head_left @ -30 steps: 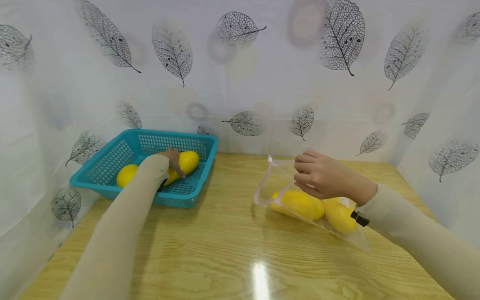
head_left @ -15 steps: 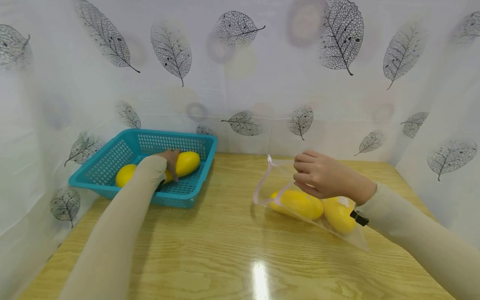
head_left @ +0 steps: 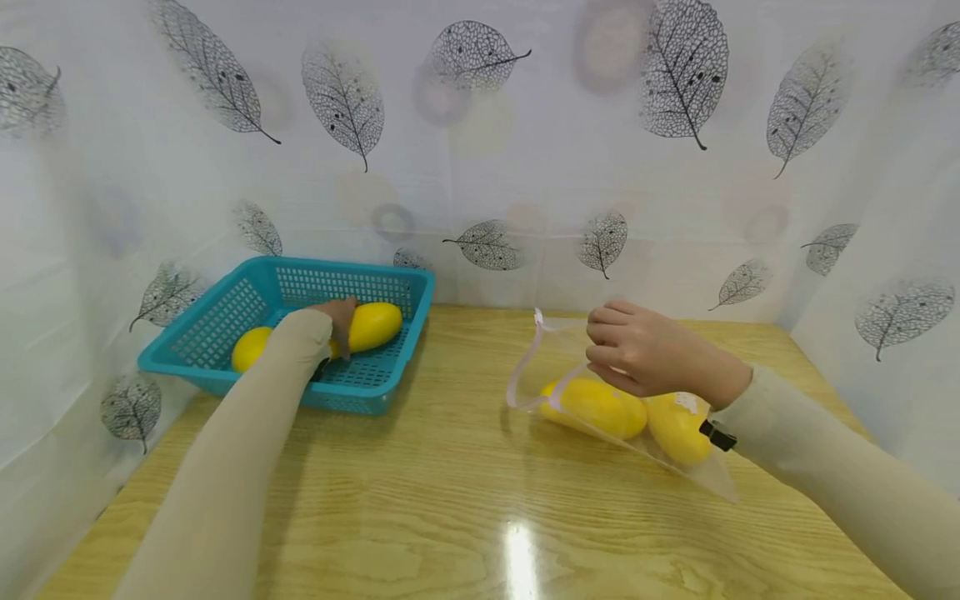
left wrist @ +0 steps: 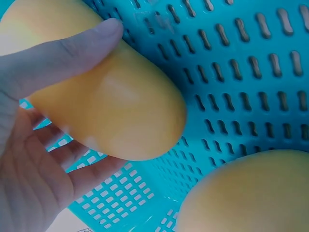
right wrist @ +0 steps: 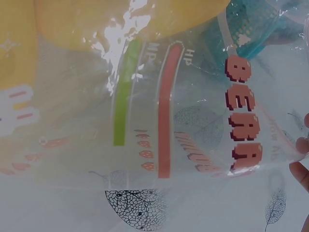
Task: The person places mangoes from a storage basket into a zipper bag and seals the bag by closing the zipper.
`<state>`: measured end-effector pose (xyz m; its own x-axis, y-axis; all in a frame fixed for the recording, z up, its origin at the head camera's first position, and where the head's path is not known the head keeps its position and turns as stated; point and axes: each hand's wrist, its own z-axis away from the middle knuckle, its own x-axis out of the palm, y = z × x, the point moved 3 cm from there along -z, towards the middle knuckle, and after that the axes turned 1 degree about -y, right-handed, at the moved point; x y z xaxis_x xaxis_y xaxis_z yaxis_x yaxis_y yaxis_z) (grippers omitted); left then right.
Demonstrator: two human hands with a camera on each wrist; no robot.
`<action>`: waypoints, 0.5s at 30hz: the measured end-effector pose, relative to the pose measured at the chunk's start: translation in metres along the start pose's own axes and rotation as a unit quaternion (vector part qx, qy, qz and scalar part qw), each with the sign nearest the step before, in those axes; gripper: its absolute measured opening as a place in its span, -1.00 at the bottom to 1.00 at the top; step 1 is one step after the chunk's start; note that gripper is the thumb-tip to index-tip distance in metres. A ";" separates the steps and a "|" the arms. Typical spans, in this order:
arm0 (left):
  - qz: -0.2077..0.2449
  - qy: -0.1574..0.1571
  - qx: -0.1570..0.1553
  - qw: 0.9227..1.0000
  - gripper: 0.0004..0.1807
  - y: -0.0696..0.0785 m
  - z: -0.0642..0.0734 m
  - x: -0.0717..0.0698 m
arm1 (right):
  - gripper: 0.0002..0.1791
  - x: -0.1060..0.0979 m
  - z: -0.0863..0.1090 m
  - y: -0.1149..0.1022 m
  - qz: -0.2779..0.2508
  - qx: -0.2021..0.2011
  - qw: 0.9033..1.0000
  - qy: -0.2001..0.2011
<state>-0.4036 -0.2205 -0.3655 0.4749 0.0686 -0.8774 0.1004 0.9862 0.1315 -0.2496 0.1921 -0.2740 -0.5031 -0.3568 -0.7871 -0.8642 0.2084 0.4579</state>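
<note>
My left hand (head_left: 341, 321) is inside the blue basket, gripping a yellow mango (head_left: 377, 326). In the left wrist view the thumb lies over that mango (left wrist: 130, 106) and the fingers curl beneath it. A second mango (head_left: 251, 348) lies to the left in the basket, partly behind my sleeve. On the right, my right hand (head_left: 637, 350) pinches the upper edge of a clear plastic zip bag (head_left: 525, 367), keeping it raised. Two mangoes, one at left (head_left: 592, 408) and one at right (head_left: 678, 427), lie in the bag. Printed letters and bars mark the bag (right wrist: 145, 121) in the right wrist view.
The perforated blue basket (head_left: 378, 406) stands at the back left of the wooden table (head_left: 420, 492). A white leaf-patterned curtain (head_left: 480, 150) hangs behind and along both sides. Bare table lies between basket and bag.
The fingers of my left hand have drawn closer around the mango, which has shifted slightly to the right. My right hand and the bag have stayed almost still.
</note>
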 end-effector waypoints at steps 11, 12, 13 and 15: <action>0.002 0.020 0.026 0.999 0.01 -0.001 -0.002 0.001 | -0.62 0.001 0.000 0.000 -0.001 0.003 1.000 -0.005; 0.001 0.021 0.028 0.999 0.00 0.000 -0.002 0.001 | -0.62 0.001 0.000 0.000 -0.001 0.003 1.000 -0.005; -0.001 0.021 0.029 0.999 -0.01 0.000 -0.001 0.000 | -0.62 0.001 0.000 0.000 -0.001 0.003 1.000 -0.005; -0.004 0.020 0.029 0.999 0.00 0.003 0.000 0.000 | -0.62 0.000 0.000 0.000 -0.002 0.004 1.000 -0.005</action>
<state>-0.4032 -0.2180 -0.3650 0.4388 0.0677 -0.8960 0.1559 0.9763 0.1501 -0.2498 0.1921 -0.2745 -0.5004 -0.3486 -0.7925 -0.8657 0.2138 0.4526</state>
